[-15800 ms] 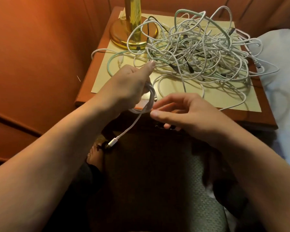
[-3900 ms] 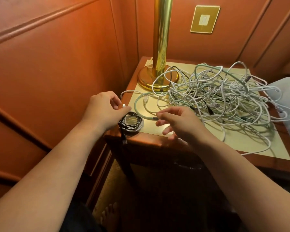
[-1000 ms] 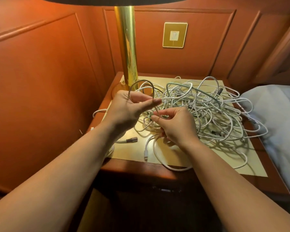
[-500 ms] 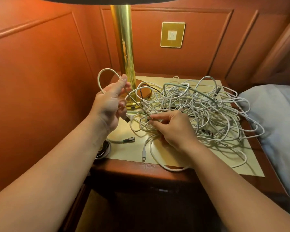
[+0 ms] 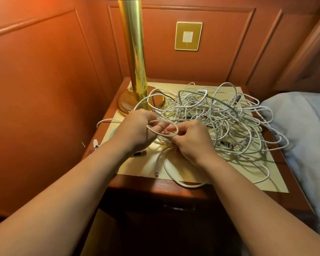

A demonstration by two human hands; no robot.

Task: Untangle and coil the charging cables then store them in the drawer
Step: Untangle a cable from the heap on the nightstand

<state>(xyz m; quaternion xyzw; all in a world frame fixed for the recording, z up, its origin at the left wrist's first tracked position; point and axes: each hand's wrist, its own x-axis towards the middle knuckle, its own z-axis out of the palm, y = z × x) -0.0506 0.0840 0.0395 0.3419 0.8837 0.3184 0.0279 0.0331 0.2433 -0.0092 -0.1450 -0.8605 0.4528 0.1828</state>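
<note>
Two hands: left, right. One cable tangle, cables too knotted to count. One lamp, one wall switch, one tabletop.

Cable tangle crowds nightstand; lamp blocks rear-left.

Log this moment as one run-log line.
stage: untangling | left hand: grips white cable loop | right hand: pinches same loop | cable tangle: on nightstand | drawer: no cables seen stored
</note>
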